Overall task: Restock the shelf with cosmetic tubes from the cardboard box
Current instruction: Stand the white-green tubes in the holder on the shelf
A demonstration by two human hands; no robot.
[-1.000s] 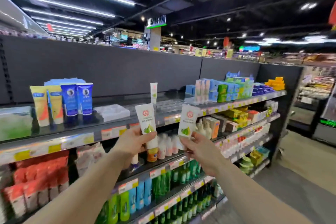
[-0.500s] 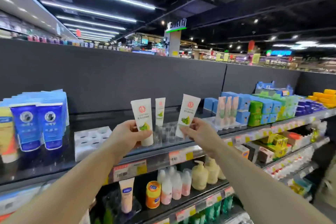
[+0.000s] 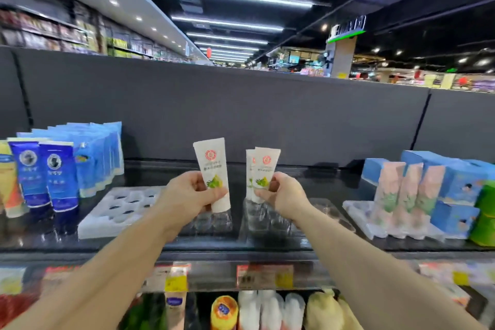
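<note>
My left hand [image 3: 188, 194] grips a white cosmetic tube [image 3: 214, 169] with a red seal and green leaf print, upright over the top shelf [image 3: 267, 245]. My right hand [image 3: 285, 194] holds a second matching tube [image 3: 265, 169] by its lower part. Just behind that one a third white tube [image 3: 249, 169] stands upright in a clear plastic holder tray [image 3: 263, 220]. Both held tubes hover above the clear holder slots at the shelf's middle. The cardboard box is out of view.
A white slotted tray [image 3: 117, 211] lies left of my hands, with blue tubes [image 3: 48, 177] beyond it. Pink tubes [image 3: 407, 190] stand in a tray to the right beside blue boxes [image 3: 455, 182]. A dark back panel [image 3: 241, 110] closes the shelf. Bottles [image 3: 257, 311] fill the shelf below.
The camera and both hands have come closer to the top shelf. The two held tubes now sit lower, over the clear holders, and the right one overlaps the tube standing there.
</note>
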